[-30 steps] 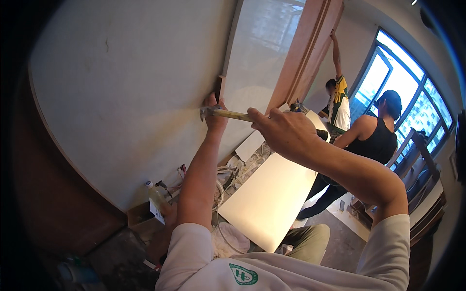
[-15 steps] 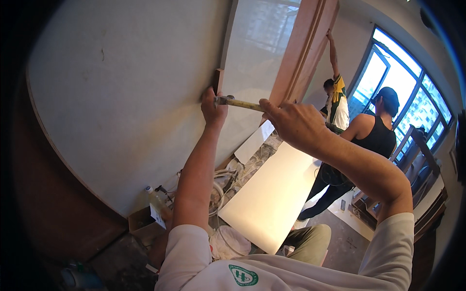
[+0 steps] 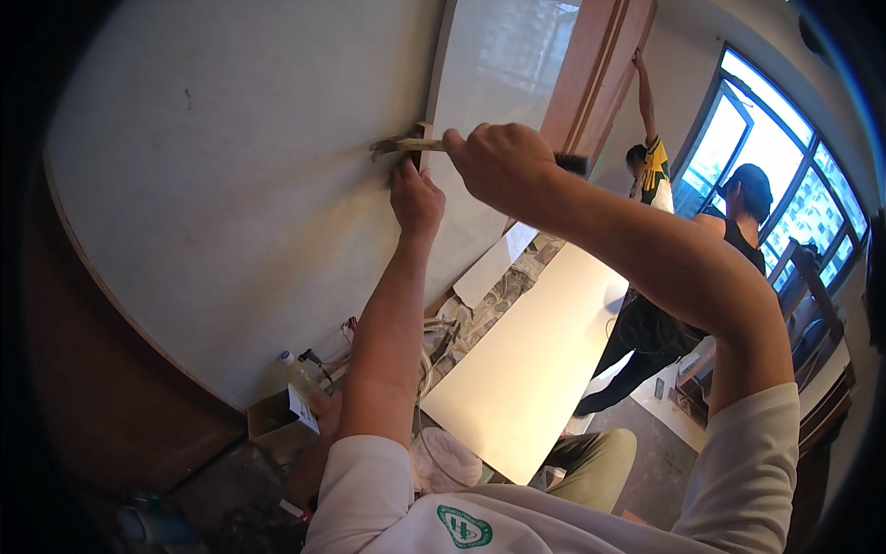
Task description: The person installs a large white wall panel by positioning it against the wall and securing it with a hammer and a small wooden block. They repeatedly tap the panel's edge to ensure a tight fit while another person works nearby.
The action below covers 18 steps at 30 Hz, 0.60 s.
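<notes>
My right hand (image 3: 503,166) grips the handle of a hammer (image 3: 421,145), holding it level across the front of a white panel. The hammer head is blurred, just left of a short wooden block (image 3: 425,135) that stands at the edge of a glossy pale panel (image 3: 498,83). Just beneath the hammer, my left hand (image 3: 417,200) has its fingers closed at the block's lower end. My fingers partly hide the block. Both my arms are raised, the right elbow bent out to the side.
A large white panel (image 3: 231,203) fills the left. Brown wooden boards (image 3: 604,69) rise beside the glossy panel. Below lie a pale board (image 3: 517,369), a cardboard box (image 3: 277,432), a bottle (image 3: 297,374) and cables. Two people stand at the right, one in a black top (image 3: 743,242), before a window.
The hammer and my right hand have moved up and left, the head passing above my left hand. My left hand has shifted slightly lower on the block. The view has tilted a little.
</notes>
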Each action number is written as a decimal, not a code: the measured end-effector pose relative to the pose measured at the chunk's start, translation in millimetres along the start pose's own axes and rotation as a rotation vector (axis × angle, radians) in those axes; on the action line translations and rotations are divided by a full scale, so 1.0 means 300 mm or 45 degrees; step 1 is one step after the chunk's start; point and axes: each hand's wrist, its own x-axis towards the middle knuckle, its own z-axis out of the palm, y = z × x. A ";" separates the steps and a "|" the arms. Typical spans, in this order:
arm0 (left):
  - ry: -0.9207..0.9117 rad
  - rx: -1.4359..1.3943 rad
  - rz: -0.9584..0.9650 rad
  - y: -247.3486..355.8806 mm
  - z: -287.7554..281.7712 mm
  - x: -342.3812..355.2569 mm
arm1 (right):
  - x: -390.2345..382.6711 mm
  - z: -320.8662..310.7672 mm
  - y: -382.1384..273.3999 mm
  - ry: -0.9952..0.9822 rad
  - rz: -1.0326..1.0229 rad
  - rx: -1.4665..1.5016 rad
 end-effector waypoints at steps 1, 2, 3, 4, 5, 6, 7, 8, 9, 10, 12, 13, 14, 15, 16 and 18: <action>-0.017 0.005 -0.006 0.004 -0.002 0.005 | 0.024 -0.010 -0.011 -0.083 0.013 -0.026; -0.055 -0.069 -0.031 0.011 -0.003 0.008 | 0.035 -0.024 -0.014 -0.168 0.027 -0.053; -0.078 -0.120 -0.065 0.010 -0.033 0.025 | 0.033 -0.049 -0.045 -0.068 0.020 0.024; -0.094 -0.140 -0.067 0.014 -0.035 0.029 | 0.020 -0.062 -0.062 -0.015 -0.023 0.057; -0.116 -0.155 -0.075 0.014 -0.042 0.027 | 0.011 -0.070 -0.078 0.037 -0.067 0.091; -0.111 -0.120 -0.050 0.004 -0.036 0.032 | 0.005 -0.083 -0.082 0.096 -0.108 0.118; -0.106 -0.084 -0.026 -0.008 -0.030 0.034 | 0.009 -0.070 -0.072 0.122 -0.119 0.085; -0.104 -0.046 -0.033 -0.021 -0.019 0.026 | 0.026 -0.043 -0.045 0.003 -0.048 0.107; -0.106 -0.020 -0.039 -0.016 -0.004 0.019 | 0.050 -0.039 -0.009 -0.121 0.025 0.122; -0.107 -0.039 -0.021 -0.014 0.008 0.011 | 0.060 -0.034 0.013 -0.245 0.098 0.137; -0.103 -0.058 0.014 -0.030 0.017 -0.004 | 0.033 -0.036 -0.020 -0.073 0.036 0.066; -0.073 -0.059 0.040 -0.051 0.016 0.011 | 0.025 -0.050 -0.044 0.012 0.004 0.099; -0.045 -0.056 0.067 -0.077 0.011 0.027 | 0.020 -0.059 -0.064 0.098 -0.029 0.131; -0.079 -0.030 0.036 -0.059 0.010 0.028 | 0.002 -0.057 -0.068 0.080 -0.049 0.159; -0.112 -0.003 0.005 -0.041 0.009 0.027 | 0.005 -0.041 -0.057 -0.004 -0.015 0.135; -0.153 0.003 -0.038 -0.008 0.008 0.019 | 0.034 -0.003 -0.009 -0.169 0.057 0.086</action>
